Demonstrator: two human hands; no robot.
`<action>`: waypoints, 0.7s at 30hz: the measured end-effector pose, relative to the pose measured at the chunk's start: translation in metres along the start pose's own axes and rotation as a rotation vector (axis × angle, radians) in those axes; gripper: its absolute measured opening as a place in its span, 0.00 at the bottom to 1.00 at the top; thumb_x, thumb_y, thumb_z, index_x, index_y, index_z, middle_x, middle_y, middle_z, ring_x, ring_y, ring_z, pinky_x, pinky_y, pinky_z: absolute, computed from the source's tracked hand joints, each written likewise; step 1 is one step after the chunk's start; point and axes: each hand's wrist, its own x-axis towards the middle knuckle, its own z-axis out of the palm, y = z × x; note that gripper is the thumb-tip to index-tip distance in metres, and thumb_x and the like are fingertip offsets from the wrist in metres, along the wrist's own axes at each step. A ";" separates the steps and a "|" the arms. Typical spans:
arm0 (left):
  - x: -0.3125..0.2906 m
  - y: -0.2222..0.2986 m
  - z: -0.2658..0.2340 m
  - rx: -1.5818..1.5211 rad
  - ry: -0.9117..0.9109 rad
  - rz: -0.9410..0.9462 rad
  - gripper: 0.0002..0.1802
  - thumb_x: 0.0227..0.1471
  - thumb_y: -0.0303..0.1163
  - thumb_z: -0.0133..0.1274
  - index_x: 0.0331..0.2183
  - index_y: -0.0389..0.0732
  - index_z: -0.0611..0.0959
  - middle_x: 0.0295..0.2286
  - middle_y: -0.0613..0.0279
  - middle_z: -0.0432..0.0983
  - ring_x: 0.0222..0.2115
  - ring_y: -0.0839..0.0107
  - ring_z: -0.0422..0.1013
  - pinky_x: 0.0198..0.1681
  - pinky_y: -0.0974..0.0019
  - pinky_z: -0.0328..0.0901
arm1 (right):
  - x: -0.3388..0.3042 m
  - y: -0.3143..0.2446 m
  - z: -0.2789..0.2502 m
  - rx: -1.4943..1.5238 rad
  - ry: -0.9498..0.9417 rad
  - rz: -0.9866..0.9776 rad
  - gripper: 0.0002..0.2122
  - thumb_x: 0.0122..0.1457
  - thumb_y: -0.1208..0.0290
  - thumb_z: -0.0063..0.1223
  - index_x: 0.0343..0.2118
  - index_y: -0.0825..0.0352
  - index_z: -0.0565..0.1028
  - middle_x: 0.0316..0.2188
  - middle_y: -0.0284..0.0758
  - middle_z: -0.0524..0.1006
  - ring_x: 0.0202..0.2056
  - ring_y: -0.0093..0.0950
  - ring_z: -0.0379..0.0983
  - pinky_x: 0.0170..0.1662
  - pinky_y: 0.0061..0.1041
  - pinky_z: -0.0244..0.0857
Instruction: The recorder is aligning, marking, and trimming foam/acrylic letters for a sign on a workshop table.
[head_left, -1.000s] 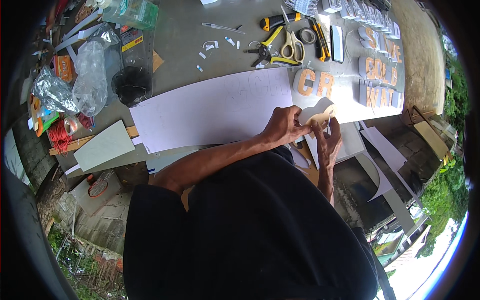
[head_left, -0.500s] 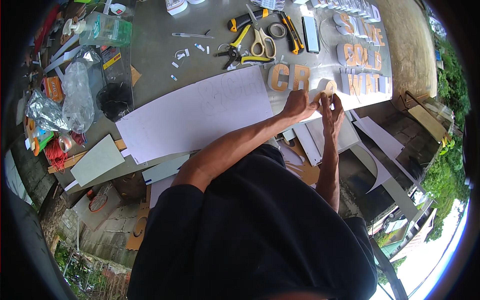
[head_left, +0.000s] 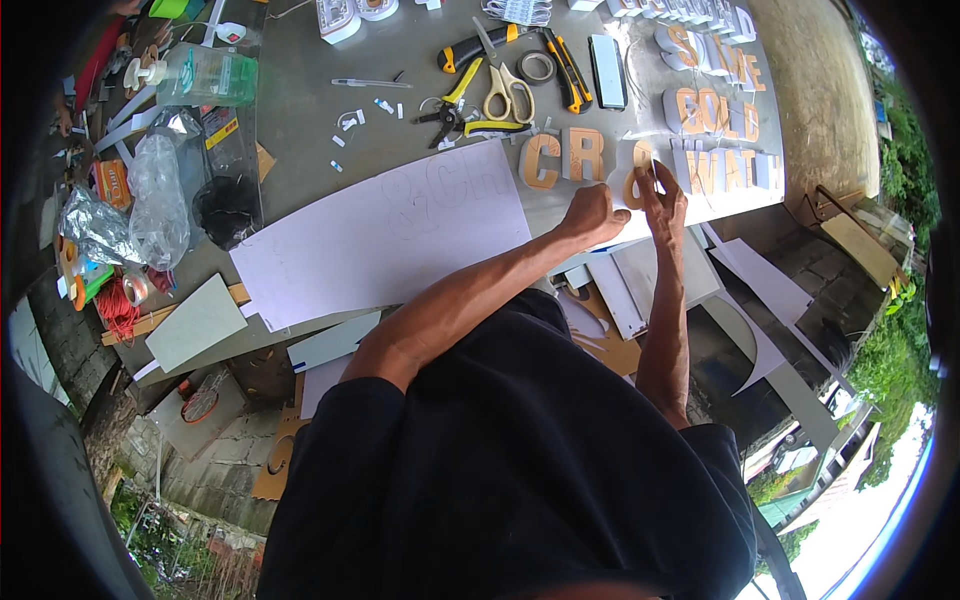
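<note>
At the near right edge of the table, my right hand (head_left: pixel 666 207) grips a rounded letter block (head_left: pixel 631 187) with a tan face and white sides. Its fingers reach over the block's right side and partly cover it. Just left of it, my left hand (head_left: pixel 592 217) is closed, fingers curled under and thumb pointing toward the block; whatever it may hold is hidden. Two finished-looking letter blocks (head_left: pixel 584 155) of the same kind stand to the left. A row of such letters (head_left: pixel 722 172) stands right of my right hand.
A large white sheet (head_left: pixel 380 235) with pencilled outlines lies on my left. Beyond it are wire strippers (head_left: pixel 462 108), scissors (head_left: pixel 508 90), a tape roll (head_left: pixel 537 66), a yellow-black cutter (head_left: pixel 568 75) and a phone (head_left: pixel 607 72). Plastic bags (head_left: pixel 158 195) and a clear green-tinted bottle (head_left: pixel 210 78) crowd the far left.
The letter block now shows more of its tan face, left of my right fingers. My left hand has drawn slightly away from it, and my right fingers have spread along its side.
</note>
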 end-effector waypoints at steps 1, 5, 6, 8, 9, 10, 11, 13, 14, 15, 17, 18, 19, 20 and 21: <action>-0.002 -0.001 0.000 0.005 -0.011 0.015 0.26 0.48 0.41 0.62 0.37 0.23 0.81 0.32 0.34 0.81 0.36 0.44 0.81 0.42 0.54 0.74 | -0.001 0.003 -0.001 0.003 0.001 -0.001 0.29 0.61 0.48 0.60 0.52 0.73 0.78 0.43 0.51 0.82 0.42 0.44 0.82 0.46 0.36 0.74; -0.006 -0.005 -0.002 -0.068 -0.059 0.006 0.30 0.46 0.42 0.64 0.40 0.23 0.80 0.35 0.35 0.82 0.38 0.45 0.81 0.43 0.55 0.75 | -0.002 0.000 -0.003 -0.049 0.022 -0.013 0.26 0.62 0.50 0.59 0.52 0.70 0.78 0.41 0.49 0.83 0.36 0.41 0.84 0.42 0.35 0.75; -0.006 -0.006 -0.003 -0.067 -0.045 -0.003 0.30 0.46 0.42 0.64 0.40 0.23 0.80 0.35 0.35 0.82 0.38 0.45 0.81 0.43 0.55 0.75 | -0.002 -0.004 -0.001 -0.062 0.024 0.000 0.26 0.62 0.50 0.58 0.52 0.70 0.79 0.40 0.49 0.83 0.36 0.41 0.84 0.41 0.35 0.75; -0.004 -0.010 0.002 -0.069 -0.035 -0.005 0.31 0.45 0.42 0.65 0.42 0.23 0.79 0.37 0.35 0.82 0.39 0.45 0.81 0.43 0.55 0.75 | -0.001 0.000 0.001 -0.051 0.016 -0.035 0.25 0.63 0.51 0.58 0.52 0.69 0.79 0.41 0.49 0.83 0.34 0.40 0.84 0.40 0.34 0.75; -0.003 -0.011 0.006 -0.064 -0.017 0.008 0.30 0.45 0.41 0.65 0.40 0.22 0.80 0.37 0.35 0.82 0.39 0.45 0.81 0.43 0.56 0.75 | 0.000 0.002 0.003 -0.040 0.016 -0.063 0.25 0.63 0.51 0.58 0.52 0.69 0.79 0.41 0.49 0.83 0.34 0.40 0.84 0.40 0.34 0.75; 0.000 -0.009 0.008 0.007 -0.015 -0.021 0.28 0.44 0.41 0.65 0.37 0.22 0.81 0.33 0.34 0.82 0.37 0.44 0.81 0.42 0.55 0.75 | 0.000 0.005 0.003 -0.036 0.015 -0.083 0.25 0.63 0.51 0.57 0.52 0.69 0.79 0.41 0.49 0.83 0.34 0.40 0.84 0.39 0.35 0.75; 0.000 -0.007 0.003 0.015 -0.024 -0.042 0.27 0.44 0.41 0.65 0.35 0.23 0.82 0.32 0.34 0.81 0.36 0.44 0.81 0.41 0.54 0.75 | 0.002 0.007 0.008 -0.029 -0.010 -0.070 0.25 0.63 0.51 0.57 0.52 0.70 0.78 0.40 0.48 0.83 0.33 0.39 0.84 0.39 0.34 0.74; -0.002 -0.012 -0.002 0.023 0.014 -0.011 0.25 0.44 0.40 0.65 0.31 0.23 0.82 0.27 0.35 0.80 0.32 0.43 0.80 0.38 0.52 0.74 | 0.007 0.011 0.015 -0.031 -0.042 -0.087 0.24 0.64 0.52 0.57 0.52 0.70 0.78 0.42 0.48 0.83 0.36 0.38 0.83 0.42 0.34 0.74; -0.005 -0.011 -0.004 0.025 0.026 -0.017 0.25 0.44 0.40 0.65 0.31 0.23 0.82 0.27 0.35 0.80 0.32 0.43 0.80 0.38 0.52 0.74 | 0.009 0.018 0.014 -0.045 -0.035 -0.098 0.24 0.64 0.52 0.58 0.52 0.70 0.78 0.42 0.48 0.83 0.37 0.38 0.83 0.42 0.34 0.74; -0.009 -0.009 -0.005 0.139 0.002 0.033 0.22 0.45 0.38 0.64 0.30 0.24 0.82 0.27 0.36 0.80 0.32 0.43 0.80 0.37 0.51 0.74 | 0.011 0.024 0.015 -0.013 -0.026 -0.076 0.24 0.64 0.53 0.58 0.51 0.70 0.79 0.40 0.47 0.84 0.39 0.38 0.83 0.43 0.35 0.74; -0.024 0.014 -0.013 0.354 -0.059 0.094 0.18 0.46 0.36 0.64 0.32 0.29 0.83 0.30 0.40 0.81 0.36 0.47 0.80 0.42 0.50 0.72 | 0.007 0.035 0.021 -0.018 0.008 -0.096 0.23 0.64 0.54 0.59 0.50 0.70 0.79 0.40 0.46 0.84 0.38 0.37 0.83 0.43 0.35 0.74; -0.028 0.027 -0.026 0.351 -0.064 0.106 0.18 0.46 0.36 0.64 0.32 0.29 0.83 0.30 0.40 0.81 0.36 0.47 0.80 0.42 0.50 0.72 | 0.006 0.039 0.017 -0.033 0.049 -0.115 0.22 0.63 0.54 0.59 0.50 0.70 0.79 0.39 0.45 0.84 0.38 0.37 0.83 0.42 0.35 0.74; -0.035 0.033 -0.042 0.417 0.057 0.147 0.21 0.45 0.36 0.66 0.38 0.32 0.82 0.38 0.41 0.80 0.43 0.48 0.77 0.48 0.48 0.69 | 0.002 0.017 0.021 -0.075 0.029 -0.044 0.21 0.63 0.57 0.59 0.49 0.71 0.80 0.40 0.46 0.84 0.39 0.36 0.82 0.43 0.34 0.74; -0.038 0.037 -0.050 0.477 0.160 0.211 0.25 0.43 0.36 0.68 0.44 0.36 0.81 0.45 0.43 0.78 0.49 0.50 0.74 0.53 0.47 0.66 | 0.000 0.015 0.021 -0.034 0.034 -0.023 0.22 0.62 0.57 0.60 0.50 0.71 0.79 0.42 0.48 0.83 0.42 0.37 0.82 0.44 0.34 0.73; -0.036 0.038 -0.058 0.553 0.222 0.200 0.35 0.40 0.36 0.70 0.51 0.39 0.76 0.53 0.45 0.70 0.54 0.48 0.68 0.55 0.44 0.63 | -0.004 0.013 0.019 -0.056 0.080 -0.047 0.23 0.61 0.56 0.61 0.51 0.71 0.79 0.43 0.48 0.82 0.44 0.38 0.81 0.45 0.35 0.73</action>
